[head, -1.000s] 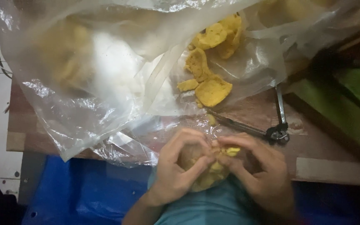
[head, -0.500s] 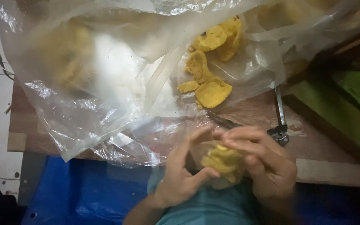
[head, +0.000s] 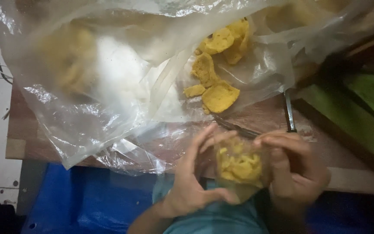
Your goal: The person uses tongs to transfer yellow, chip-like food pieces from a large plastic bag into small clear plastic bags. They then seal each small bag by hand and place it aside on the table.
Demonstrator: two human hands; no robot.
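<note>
Small clear packet of yellow crackers (head: 240,167) upright between left hand (head: 192,184) and right hand (head: 298,173), fingers of both closed on its sides, near table edge (head: 16,149), below loose crackers (head: 215,71) on plastic sheet (head: 109,86).

hands showing: 2 (head: 191,186) (head: 297,173) | small filled bag being held: 1 (head: 239,164) | big clear plastic sheets lying far: 1 (head: 109,86) | loose yellow crackers lying on it: about 5 (head: 220,96) | metal tools lying right: 1 (head: 289,112)

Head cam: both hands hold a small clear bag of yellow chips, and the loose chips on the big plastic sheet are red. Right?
Not quite. The head view shows the loose chips on the big plastic sheet are yellow, not red. Both the left hand and right hand do hold the small clear bag.
</note>
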